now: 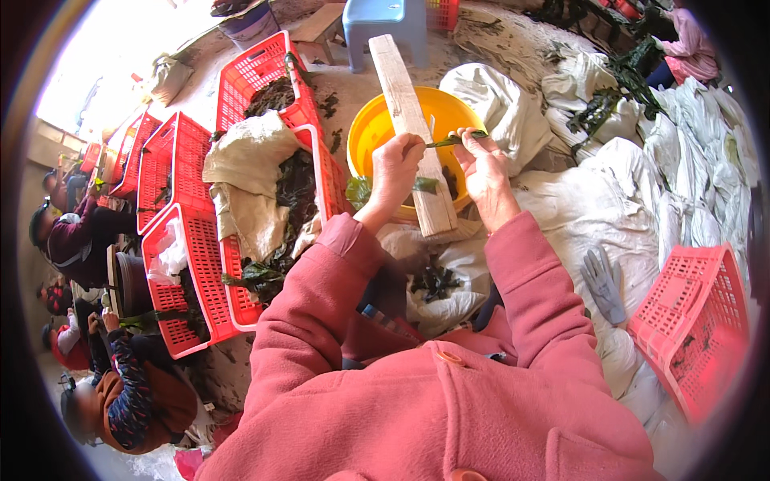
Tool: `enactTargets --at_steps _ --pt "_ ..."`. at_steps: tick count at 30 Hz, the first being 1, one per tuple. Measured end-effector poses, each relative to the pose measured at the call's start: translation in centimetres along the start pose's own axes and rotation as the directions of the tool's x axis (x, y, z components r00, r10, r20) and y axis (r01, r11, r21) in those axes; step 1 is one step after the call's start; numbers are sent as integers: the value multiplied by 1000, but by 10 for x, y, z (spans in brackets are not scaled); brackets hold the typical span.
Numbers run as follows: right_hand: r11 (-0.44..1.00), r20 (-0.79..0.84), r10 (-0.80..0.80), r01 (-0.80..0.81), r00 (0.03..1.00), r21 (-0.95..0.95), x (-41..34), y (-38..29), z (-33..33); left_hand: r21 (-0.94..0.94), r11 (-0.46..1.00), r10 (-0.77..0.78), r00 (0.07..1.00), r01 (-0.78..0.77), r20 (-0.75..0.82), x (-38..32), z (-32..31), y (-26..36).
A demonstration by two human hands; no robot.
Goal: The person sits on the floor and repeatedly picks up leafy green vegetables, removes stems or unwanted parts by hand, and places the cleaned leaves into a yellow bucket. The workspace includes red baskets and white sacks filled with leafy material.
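My left hand [397, 165] and my right hand [479, 159] are raised over a wooden board [409, 108] that lies across a yellow plastic tub [370, 111]. Between them stretches a narrow green strip of what looks like seaweed [445, 142], pinched by the fingers of both hands. A wider green piece [425, 184] lies on the board below my hands, and another leafy part [359, 189] shows at the tub's left side, beside my left wrist. Dark scraps are partly visible inside the tub. More dark green pieces [434, 282] rest on a white sack beneath the board's near end.
Red plastic crates [328, 174] holding dark seaweed and sacking [252, 150] stand to the left. Several people [144, 397] sit beyond them. White sacks [589, 210], a grey glove [603, 285] and another red crate [680, 300] are at right. A blue stool [385, 24] stands ahead.
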State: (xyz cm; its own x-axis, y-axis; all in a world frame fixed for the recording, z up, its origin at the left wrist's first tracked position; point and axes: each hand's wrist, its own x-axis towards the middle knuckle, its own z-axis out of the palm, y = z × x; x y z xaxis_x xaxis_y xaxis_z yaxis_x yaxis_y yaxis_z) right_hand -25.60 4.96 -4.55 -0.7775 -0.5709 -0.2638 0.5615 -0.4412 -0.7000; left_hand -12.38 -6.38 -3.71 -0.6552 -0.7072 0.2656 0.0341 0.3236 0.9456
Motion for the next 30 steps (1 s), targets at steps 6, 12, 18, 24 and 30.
enactTargets --at_steps 6,12,18,24,30 --pt "1000 -107 -28 29 994 4 41 13 0 292 924 275 960 -248 -55 52 5 -34" --pt "992 -294 -124 117 948 -41 56 -8 -19 588 766 401 908 -259 -122 77 -62 -51" --pt "976 -132 -216 214 967 -32 51 -18 -18 813 574 441 875 -103 -201 157 -207 -53" --pt "928 26 -172 171 985 -332 47 -18 -15 933 304 117 979 -193 165 84 -181 -55" --pt "727 164 -275 316 947 -609 17 -14 -1 434 648 404 766 -626 500 2 -62 -45"
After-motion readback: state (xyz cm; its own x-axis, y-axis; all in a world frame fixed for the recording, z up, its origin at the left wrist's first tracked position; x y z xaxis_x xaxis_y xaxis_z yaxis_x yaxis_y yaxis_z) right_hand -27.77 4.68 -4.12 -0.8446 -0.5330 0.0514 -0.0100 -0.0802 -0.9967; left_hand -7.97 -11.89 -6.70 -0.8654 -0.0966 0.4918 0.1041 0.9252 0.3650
